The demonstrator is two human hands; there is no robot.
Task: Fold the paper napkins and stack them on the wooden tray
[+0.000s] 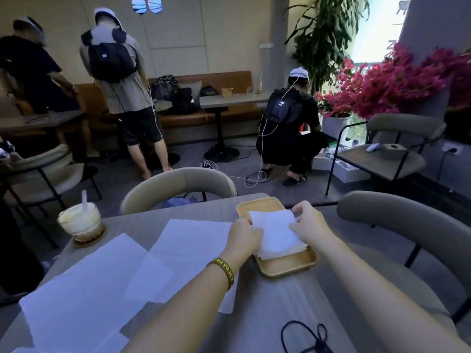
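A folded white napkin (276, 234) lies on the wooden tray (288, 264) at the right of the grey table (275, 307). My left hand (243, 236) grips its left edge. My right hand (309, 224) pinches its far right corner and right side. More folded layers show beneath it at its near edge. Several unfolded napkins (84, 286) lie spread flat on the left half of the table, overlapping one another, the farthest napkin (193, 240) reaching under my left wrist.
An iced drink with a straw (81, 220) stands on a coaster at the table's far left. A black cord (305, 335) lies near the front edge. Chairs (178, 184) ring the table. Three people stand or crouch beyond, with cables on the floor.
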